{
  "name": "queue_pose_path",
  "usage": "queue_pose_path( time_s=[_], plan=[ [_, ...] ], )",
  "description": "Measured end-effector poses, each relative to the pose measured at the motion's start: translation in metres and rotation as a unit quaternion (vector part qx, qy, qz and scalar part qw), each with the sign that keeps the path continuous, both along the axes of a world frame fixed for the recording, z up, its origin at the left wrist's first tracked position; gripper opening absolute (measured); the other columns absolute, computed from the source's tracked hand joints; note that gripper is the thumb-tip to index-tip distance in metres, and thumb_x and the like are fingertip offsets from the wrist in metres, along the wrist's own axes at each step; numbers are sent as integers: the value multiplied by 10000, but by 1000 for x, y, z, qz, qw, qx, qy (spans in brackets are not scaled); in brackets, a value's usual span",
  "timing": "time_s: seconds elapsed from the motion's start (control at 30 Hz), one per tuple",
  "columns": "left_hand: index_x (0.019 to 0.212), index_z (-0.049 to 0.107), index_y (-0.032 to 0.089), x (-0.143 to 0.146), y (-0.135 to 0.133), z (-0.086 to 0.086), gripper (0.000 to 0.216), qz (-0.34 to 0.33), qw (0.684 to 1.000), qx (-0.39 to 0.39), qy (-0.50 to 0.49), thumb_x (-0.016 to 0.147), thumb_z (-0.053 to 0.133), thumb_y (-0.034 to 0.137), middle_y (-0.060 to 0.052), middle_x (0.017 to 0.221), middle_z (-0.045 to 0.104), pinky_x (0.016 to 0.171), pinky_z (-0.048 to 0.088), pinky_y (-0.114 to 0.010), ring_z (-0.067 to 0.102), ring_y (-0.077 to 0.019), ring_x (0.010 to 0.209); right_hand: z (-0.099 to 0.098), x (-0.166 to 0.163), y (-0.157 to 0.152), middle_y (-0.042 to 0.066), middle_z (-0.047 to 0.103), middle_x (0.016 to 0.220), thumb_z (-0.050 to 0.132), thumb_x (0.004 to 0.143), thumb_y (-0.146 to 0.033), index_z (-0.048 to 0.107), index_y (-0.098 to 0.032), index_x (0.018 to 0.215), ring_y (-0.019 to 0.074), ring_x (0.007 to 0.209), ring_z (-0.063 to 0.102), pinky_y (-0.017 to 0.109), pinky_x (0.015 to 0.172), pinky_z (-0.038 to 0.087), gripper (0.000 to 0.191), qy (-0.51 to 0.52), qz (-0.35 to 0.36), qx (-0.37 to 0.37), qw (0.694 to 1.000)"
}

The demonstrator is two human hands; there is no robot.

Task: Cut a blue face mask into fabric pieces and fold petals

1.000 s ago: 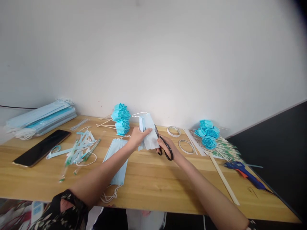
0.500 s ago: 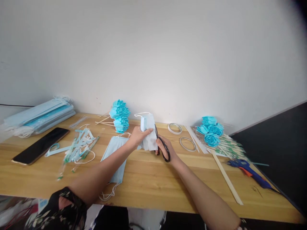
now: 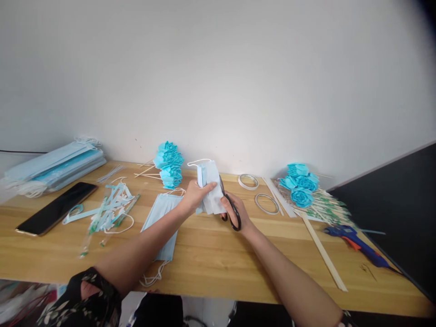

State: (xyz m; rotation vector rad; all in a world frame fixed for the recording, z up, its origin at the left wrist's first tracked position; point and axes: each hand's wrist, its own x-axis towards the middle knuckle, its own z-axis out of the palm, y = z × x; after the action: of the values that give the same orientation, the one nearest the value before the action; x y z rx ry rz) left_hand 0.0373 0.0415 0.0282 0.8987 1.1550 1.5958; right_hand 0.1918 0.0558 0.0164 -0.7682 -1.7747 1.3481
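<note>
A light blue face mask (image 3: 213, 200), folded over, is gripped between the thumb and fingers of my left hand (image 3: 195, 195). One white ear loop sticks up from its top left. My right hand (image 3: 240, 213) is closed round the black handles of a pair of scissors (image 3: 235, 219). Their blades stand upright along the mask's right edge, partly hidden behind it. Another face mask (image 3: 160, 213) lies flat on the table beneath my left forearm, its loops trailing toward the front edge.
Around the wooden table (image 3: 211, 263) are stacked masks (image 3: 57, 165), a phone (image 3: 56, 209), cut strips (image 3: 109, 209), blue flowers on sticks (image 3: 169, 163), more flowers (image 3: 301, 184), tape rolls (image 3: 248, 181), a wooden strip (image 3: 323, 252) and a blue glue gun (image 3: 361, 245). A wall (image 3: 218, 81) rises behind.
The mask and both hands have shifted very slightly left in view. My grip on the mask and on the scissors looks the same.
</note>
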Motion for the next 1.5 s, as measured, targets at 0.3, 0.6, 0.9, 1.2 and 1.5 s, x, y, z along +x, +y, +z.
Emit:
queue_pose_path(
  time_s=[0.3, 0.6, 0.9, 1.2, 1.5],
  plan=[
    [769, 692, 82, 0, 0, -2, 387, 0, 1000, 3, 6, 585, 815, 399, -82, 739, 699, 599, 492, -272, 623, -178, 635, 3, 1, -1, -36, 476, 489, 509, 825, -602, 541, -190, 753, 110, 395, 444, 235, 394, 385, 419, -19, -8, 9, 1000],
    [778, 683, 78, -1, 2, -4, 392, 2, 1000, 3, 7, 591, 814, 396, -81, 740, 692, 591, 485, -261, 608, -164, 626, 6, 1, -3, -50, 457, 468, 503, 840, -567, 545, -189, 758, 98, 370, 417, 226, 383, 347, 389, -29, -16, 19, 999],
    [778, 683, 83, -1, 2, -5, 396, 2, 1000, 0, 8, 586, 812, 405, -83, 745, 698, 587, 480, -261, 618, -175, 637, 2, 1, 0, -58, 450, 442, 517, 840, -564, 559, -188, 778, 97, 352, 405, 222, 365, 304, 383, -31, -21, 14, 999],
    [757, 678, 86, 0, -1, 2, 392, 3, 1000, -12, -3, 561, 826, 391, -71, 703, 683, 581, 467, -260, 604, -167, 615, 3, 1, -1, -63, 441, 440, 525, 827, -571, 563, -188, 778, 94, 344, 390, 223, 356, 294, 388, -33, -27, 7, 999],
    [749, 675, 84, 0, 2, -3, 395, 5, 1000, -2, -1, 561, 823, 399, -71, 710, 683, 572, 467, -255, 596, -158, 602, 2, 1, 0, -65, 436, 441, 545, 821, -544, 593, -180, 806, 92, 349, 393, 219, 356, 292, 368, -34, -32, 3, 999]
  ],
)
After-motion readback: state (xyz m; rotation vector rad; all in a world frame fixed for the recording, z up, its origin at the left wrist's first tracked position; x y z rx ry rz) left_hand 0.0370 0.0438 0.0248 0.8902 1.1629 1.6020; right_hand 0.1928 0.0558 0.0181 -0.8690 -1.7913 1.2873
